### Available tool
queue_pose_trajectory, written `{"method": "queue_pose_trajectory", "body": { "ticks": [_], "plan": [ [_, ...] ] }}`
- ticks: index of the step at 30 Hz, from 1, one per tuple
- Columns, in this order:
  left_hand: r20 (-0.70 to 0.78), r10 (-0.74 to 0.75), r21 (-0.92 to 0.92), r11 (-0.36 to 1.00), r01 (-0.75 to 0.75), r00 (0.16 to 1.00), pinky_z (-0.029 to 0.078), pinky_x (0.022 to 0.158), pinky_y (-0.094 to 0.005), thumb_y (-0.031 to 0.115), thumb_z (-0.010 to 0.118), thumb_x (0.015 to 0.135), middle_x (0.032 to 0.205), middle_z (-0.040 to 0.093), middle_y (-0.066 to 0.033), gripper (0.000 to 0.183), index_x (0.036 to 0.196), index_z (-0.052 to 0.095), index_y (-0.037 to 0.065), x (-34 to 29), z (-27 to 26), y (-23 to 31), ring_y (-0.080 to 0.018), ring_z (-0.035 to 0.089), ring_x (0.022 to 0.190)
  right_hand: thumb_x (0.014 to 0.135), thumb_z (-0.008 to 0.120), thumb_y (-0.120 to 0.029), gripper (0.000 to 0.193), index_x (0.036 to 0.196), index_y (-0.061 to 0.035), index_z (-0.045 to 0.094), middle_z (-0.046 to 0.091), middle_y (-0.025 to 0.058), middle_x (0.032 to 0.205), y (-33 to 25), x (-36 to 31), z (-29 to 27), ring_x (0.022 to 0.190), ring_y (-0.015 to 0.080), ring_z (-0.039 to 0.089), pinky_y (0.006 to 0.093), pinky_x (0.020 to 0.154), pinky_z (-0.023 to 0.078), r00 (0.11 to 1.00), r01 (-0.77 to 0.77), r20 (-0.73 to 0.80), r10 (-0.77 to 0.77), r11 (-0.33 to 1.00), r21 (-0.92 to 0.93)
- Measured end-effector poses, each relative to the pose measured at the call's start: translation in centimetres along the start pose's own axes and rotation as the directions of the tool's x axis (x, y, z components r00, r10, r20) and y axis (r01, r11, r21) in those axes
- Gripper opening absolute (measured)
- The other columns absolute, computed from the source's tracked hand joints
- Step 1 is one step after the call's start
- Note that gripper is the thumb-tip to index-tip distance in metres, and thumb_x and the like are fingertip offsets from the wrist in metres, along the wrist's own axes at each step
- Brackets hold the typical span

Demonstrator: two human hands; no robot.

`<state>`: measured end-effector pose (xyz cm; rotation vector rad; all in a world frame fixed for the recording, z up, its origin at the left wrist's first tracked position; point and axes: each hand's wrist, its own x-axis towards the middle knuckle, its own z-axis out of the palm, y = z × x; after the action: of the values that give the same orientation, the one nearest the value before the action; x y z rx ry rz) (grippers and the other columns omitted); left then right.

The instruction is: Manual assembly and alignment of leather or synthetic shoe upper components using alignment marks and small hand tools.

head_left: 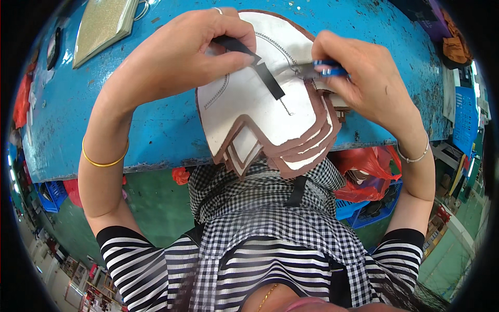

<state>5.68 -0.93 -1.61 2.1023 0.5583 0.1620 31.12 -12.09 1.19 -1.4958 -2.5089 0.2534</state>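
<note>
A stack of shoe-upper pieces, white with brown edges, lies at the near edge of the table; the top piece (234, 101) has dark chain-like stitching. Thumb and fingers of my left hand (187, 54) pinch a black strip (271, 83), which lies across the top piece. Its lower end meets a short stitched line. My right hand (371, 75) is closed around small blue-handled snips (332, 70), their metal blades pointing left over the right side of the piece, near the curved stitching. Whether the blades touch a thread is too small to tell.
The worn blue table (156, 130) carries a gold notebook (101, 31) and a dark slim object (53, 49) at the far left. Below its near edge hangs a red plastic bag (366, 169) over a blue crate. Another blue crate (464, 122) stands at the right.
</note>
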Motion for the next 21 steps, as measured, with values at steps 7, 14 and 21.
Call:
{"method": "queue_pose_trajectory", "body": {
  "ticks": [7,14,21],
  "plan": [
    [-0.09,0.133,0.038,0.991,-0.13,0.987,0.046,0.083,-0.0297,0.008,0.07,0.087,0.098,0.056,-0.004,0.013,0.097,0.064,0.001,-0.9,1.2,-0.3,-0.0182,0.056,0.092,0.085,0.07,-0.023,0.028,0.106,-0.0119,0.056,0.067,0.0073,0.083,-2.9,-1.1,0.5,0.07,0.0312,0.066,0.0403,0.057,0.05,0.985,-0.033,0.17,0.007,0.989,0.146],
    [0.003,0.149,0.113,0.983,-0.148,0.989,0.047,0.078,-0.033,0.007,0.068,0.084,0.092,0.062,-0.0098,0.015,0.096,0.062,0.0,-1.1,0.8,1.2,-0.0233,0.058,0.084,0.093,0.063,-0.038,0.031,0.105,-0.01,0.056,0.061,0.007,0.063,-4.3,-2.1,-1.1,0.061,0.0294,0.064,0.038,0.052,0.045,0.986,-0.051,0.168,0.013,0.973,0.224],
    [-0.004,0.194,0.195,0.962,-0.189,0.981,0.045,0.069,-0.0345,0.011,0.066,0.087,0.086,0.06,-0.0105,0.016,0.097,0.061,0.0,-0.6,0.6,0.9,-0.0237,0.055,0.076,0.093,0.063,-0.039,0.032,0.097,-0.0079,0.056,0.063,0.0113,0.069,-2.4,1.1,0.8,0.066,0.0337,0.063,0.0429,0.057,0.048,0.998,0.016,0.053,-0.023,0.991,0.132]
  ]
}}
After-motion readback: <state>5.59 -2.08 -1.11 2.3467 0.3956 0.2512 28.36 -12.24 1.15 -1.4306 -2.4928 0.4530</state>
